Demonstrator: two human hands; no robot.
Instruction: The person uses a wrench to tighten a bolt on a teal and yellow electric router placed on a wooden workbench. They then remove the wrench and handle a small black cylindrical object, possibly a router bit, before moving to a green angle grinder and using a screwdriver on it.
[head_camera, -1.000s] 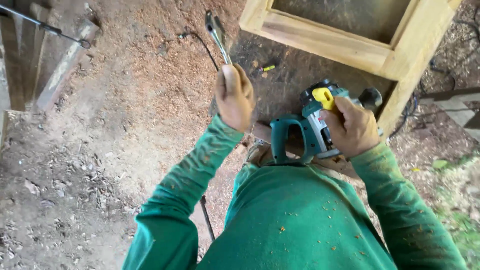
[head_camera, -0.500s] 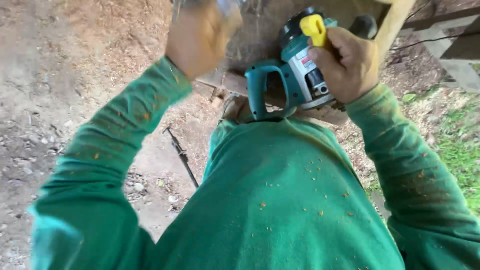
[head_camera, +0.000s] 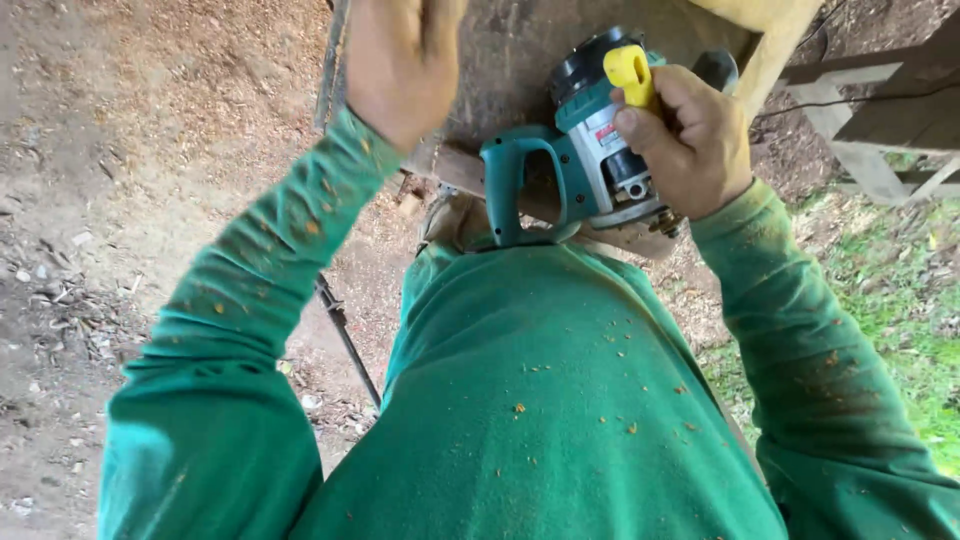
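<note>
My right hand (head_camera: 695, 135) grips the body of a teal power router (head_camera: 590, 150), with fingers by its yellow lever (head_camera: 632, 72). The tool is held in front of my chest, and its looped teal handle (head_camera: 510, 190) points at my green shirt. At the top edge of the view my left hand (head_camera: 395, 60) is raised and closed. A flat grey metal wrench (head_camera: 333, 70) runs down along its left side; the hand's grip on it is partly cut off by the frame. Both green sleeves are flecked with sawdust.
A pale wooden frame (head_camera: 775, 35) lies on the ground beyond the router. A grey wooden structure (head_camera: 880, 130) stands at the right, above a patch of grass (head_camera: 900, 310). A dark cable (head_camera: 345, 335) crosses the sawdust-covered dirt (head_camera: 150, 150) on the left.
The view has tipped down toward my chest. Both hands now sit higher in the picture. The router has come up closer to my body, and the wrench is mostly out of view.
</note>
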